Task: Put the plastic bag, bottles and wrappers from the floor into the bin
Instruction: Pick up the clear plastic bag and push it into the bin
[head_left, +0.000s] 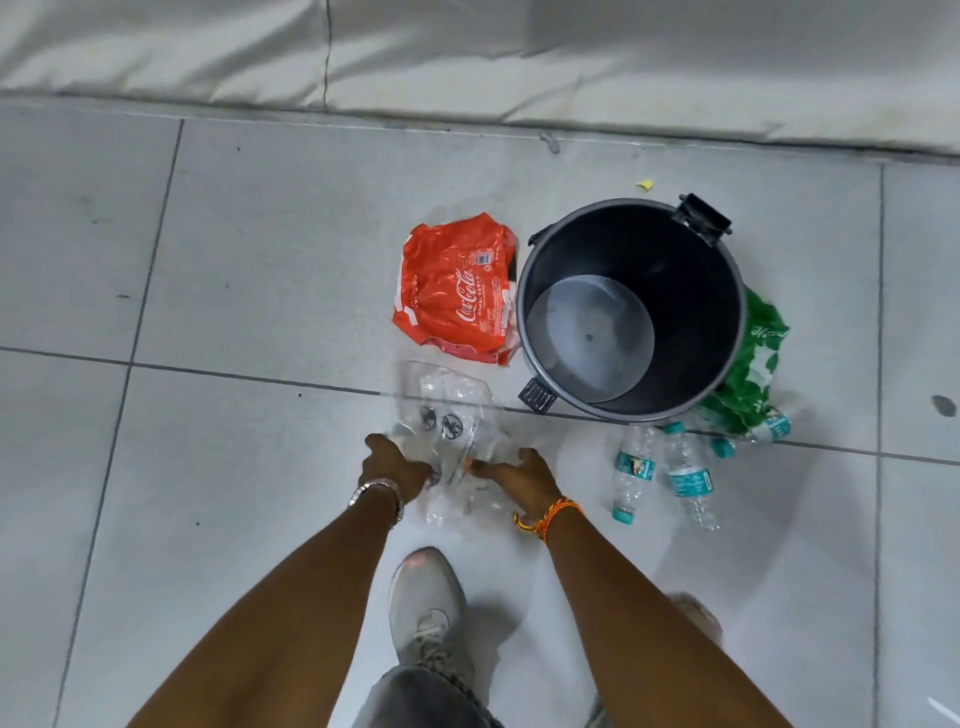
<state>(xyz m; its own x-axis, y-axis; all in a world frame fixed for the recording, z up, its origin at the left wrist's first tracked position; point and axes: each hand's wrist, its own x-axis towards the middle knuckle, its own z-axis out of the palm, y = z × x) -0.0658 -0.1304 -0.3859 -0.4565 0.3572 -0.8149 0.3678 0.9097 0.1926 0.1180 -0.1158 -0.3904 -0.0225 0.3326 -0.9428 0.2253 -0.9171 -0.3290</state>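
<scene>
On the floor before the bin, left hand and right hand pinch the clear plastic bag; first step, bin empty. Next: lift, drop it in.

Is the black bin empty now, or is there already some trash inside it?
Empty: the bin shows its bare grey bottom, with nothing inside.

Both bare arms reach down; the left hand and right hand sit close together, fingers curled, wristbands on.
</scene>
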